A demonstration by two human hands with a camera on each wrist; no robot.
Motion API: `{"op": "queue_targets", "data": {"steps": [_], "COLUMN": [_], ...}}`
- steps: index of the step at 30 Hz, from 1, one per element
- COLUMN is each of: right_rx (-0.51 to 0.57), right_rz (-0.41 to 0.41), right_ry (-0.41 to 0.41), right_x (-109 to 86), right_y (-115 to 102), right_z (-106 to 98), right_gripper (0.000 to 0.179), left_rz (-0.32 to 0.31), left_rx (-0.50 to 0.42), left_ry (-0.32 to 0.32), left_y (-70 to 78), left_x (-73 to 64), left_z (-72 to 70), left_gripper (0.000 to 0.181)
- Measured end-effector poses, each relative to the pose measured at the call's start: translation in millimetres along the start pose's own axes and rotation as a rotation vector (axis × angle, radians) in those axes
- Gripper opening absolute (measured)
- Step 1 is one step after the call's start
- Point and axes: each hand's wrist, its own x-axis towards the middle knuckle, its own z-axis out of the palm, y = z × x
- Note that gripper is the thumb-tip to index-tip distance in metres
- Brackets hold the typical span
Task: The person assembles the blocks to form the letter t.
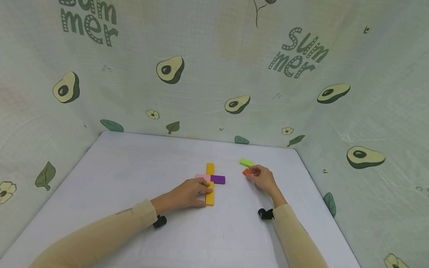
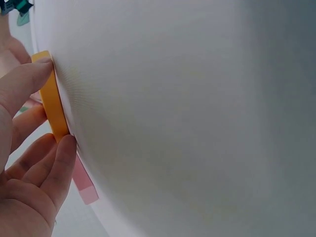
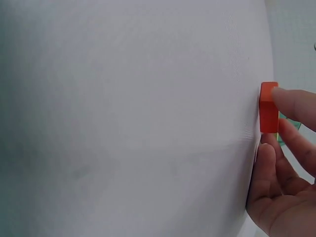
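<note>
On the white tabletop, my left hand (image 1: 190, 194) holds the nearer yellow block (image 1: 210, 199) between thumb and fingers, the thumb at its near end. That block lies lengthwise below a pink block (image 1: 200, 176) and a purple block (image 1: 218, 179), which sit end to end. Beyond them a second yellow block (image 1: 210, 168) points away from me. In the left wrist view, the pink block (image 2: 85, 182) shows past my fingertips. To the right, my right hand (image 1: 264, 179) pinches an orange-red block (image 3: 269, 116). A lime green block (image 1: 246, 162) lies just beyond it.
A cloth (image 1: 201, 85) printed with avocados and leaves walls the table (image 1: 140, 160) at the back and both sides. Small black devices (image 1: 160, 222) hang under both wrists, close to the tabletop.
</note>
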Motion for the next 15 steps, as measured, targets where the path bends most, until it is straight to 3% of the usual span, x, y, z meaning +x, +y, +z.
{"op": "queue_targets", "data": {"steps": [15], "right_rx": [0.069], "right_rz": [0.057], "right_ry": [-0.059], "right_x": [1.6], "right_y": [5.3], "right_z": [-5.9], "right_gripper": [0.043], "left_rz": [0.034], "left_rx": [0.004], "left_ry": [0.010], "left_y": [-2.5], "left_x": [0.4], "left_z": [1.0], "left_gripper": [0.053]}}
